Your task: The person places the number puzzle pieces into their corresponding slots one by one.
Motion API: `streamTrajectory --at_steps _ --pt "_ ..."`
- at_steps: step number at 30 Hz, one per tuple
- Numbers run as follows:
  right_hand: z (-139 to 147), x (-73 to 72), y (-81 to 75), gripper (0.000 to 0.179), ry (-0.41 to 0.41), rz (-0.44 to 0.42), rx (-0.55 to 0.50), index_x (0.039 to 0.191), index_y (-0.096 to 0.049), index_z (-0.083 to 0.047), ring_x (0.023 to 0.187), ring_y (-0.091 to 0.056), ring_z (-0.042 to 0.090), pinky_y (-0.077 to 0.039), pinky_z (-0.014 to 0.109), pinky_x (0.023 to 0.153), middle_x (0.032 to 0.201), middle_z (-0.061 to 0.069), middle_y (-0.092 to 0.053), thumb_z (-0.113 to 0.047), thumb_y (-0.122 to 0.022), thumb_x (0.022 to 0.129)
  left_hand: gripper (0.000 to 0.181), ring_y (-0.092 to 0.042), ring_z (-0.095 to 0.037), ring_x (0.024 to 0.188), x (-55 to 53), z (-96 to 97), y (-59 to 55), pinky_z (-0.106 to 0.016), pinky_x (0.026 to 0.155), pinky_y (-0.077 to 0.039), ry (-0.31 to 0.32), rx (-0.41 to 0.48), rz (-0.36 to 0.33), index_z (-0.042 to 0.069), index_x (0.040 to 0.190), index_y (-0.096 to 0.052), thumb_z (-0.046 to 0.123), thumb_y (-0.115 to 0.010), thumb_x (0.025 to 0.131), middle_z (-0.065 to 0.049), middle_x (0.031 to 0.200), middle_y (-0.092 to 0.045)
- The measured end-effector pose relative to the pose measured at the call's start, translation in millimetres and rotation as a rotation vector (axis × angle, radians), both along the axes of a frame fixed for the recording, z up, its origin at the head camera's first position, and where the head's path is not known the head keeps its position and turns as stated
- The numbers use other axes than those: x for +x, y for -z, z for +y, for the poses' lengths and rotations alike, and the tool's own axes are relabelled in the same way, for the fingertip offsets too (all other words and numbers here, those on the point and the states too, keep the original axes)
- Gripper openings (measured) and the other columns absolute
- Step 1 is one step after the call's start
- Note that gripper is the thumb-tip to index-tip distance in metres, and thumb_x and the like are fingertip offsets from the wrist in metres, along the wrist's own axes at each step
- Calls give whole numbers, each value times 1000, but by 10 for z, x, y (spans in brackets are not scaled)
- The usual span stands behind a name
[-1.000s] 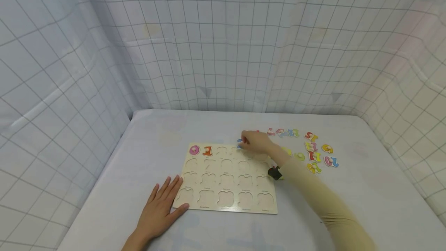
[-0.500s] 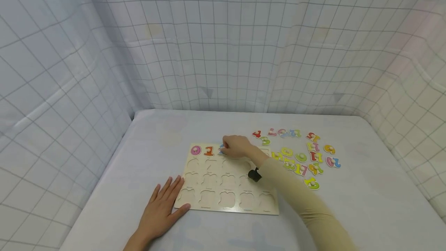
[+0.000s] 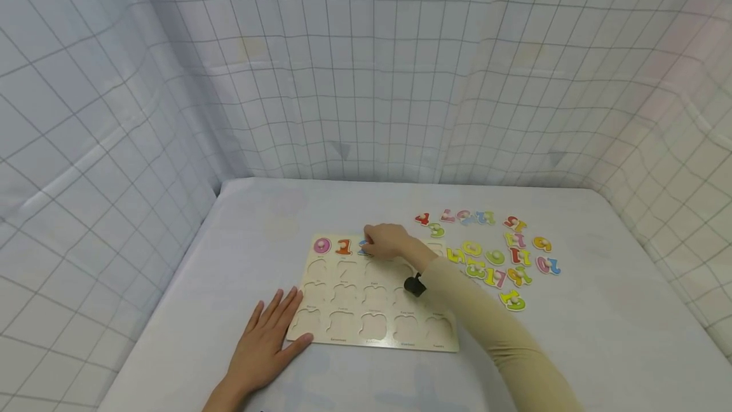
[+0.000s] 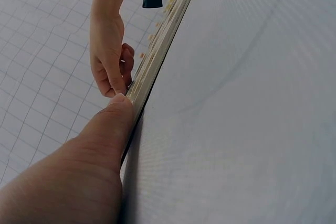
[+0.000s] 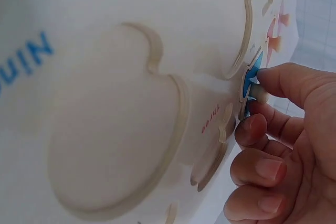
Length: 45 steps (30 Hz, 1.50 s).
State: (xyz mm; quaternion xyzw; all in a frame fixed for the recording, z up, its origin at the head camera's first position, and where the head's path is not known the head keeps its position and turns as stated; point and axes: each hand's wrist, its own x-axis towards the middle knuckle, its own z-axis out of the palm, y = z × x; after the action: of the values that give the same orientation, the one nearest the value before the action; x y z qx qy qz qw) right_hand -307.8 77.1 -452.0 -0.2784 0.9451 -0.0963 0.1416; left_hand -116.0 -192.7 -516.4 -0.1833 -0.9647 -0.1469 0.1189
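A pale wooden number puzzle board [image 3: 354, 342] with rows of cut-out slots lies flat on the table. My left hand [image 3: 263, 342] lies with fingers spread at its left edge; the left wrist view shows the thumb [image 4: 107, 129] along that edge. At the third slot of the far row, my right hand [image 3: 387, 241] pinches a blue number puzzle piece [image 5: 251, 80] by its knob between thumb and index finger. The piece sits at the slot, mostly hidden by the hand in the head view. The purple zero [image 3: 322, 245] and orange one [image 3: 343, 247] sit in the slots to its left.
Several coloured number pieces lie loose right of the board, among them a red four [image 3: 422, 219], an orange piece [image 3: 542, 244] and a yellow-green piece [image 3: 513, 301]. A grid-patterned white cloth [image 3: 389, 81] surrounds the table. A dark camera [image 3: 414, 285] sits on my right wrist.
My right hand has carried the blue number puzzle piece left along the far row to the third slot, and over the last half second has barely moved. My left hand stays put.
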Motion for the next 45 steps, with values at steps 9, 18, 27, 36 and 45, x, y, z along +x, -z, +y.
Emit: streamTrajectory --at_steps 9,18,27,36,45 --pt "-1 1 2 23 12 -16 21 83 -49 -17 61 -44 12 -34 26 54 70 -4 -50 -35 -53 97 76 -25 -26 139 3 11 -9 -46 112 -9 3 5 -2 13 148 -35 57 -54 89 -3 151 -33" --pt "-1 19 -9 25 32 14 28 83 -52 -17 62 -47 12 -38 28 56 70 -4 -53 -38 -55 96 76 -24 -26 139 -5 9 -15 -45 112 -9 2 1 -3 13 148 -35 57 -54 89 -3 151 -33" --pt "24 42 34 26 33 55 5 85 -52 -17 63 -49 11 -41 29 57 70 -5 -53 -40 -56 95 76 -24 -26 139 -9 8 -23 -45 112 -8 -1 2 -12 13 148 -35 57 -54 89 -3 151 -33" --pt "157 77 43 22 50 56 -80 96 -58 -18 59 -47 11 -39 28 53 69 -6 -55 -40 -57 95 76 -24 -27 139 -1 7 -4 -45 112 -8 2 7 -9 13 148 -35 57 -54 89 -3 151 -33" --pt "685 35 -140 21 45 130 -219 100 -61 -12 48 -42 10 -30 22 41 59 -3 -51 -32 -58 95 76 -24 -26 139 -14 -8 -12 -45 112 -8 2 9 -11 12 148 -35 57 -54 89 -4 151 -33"
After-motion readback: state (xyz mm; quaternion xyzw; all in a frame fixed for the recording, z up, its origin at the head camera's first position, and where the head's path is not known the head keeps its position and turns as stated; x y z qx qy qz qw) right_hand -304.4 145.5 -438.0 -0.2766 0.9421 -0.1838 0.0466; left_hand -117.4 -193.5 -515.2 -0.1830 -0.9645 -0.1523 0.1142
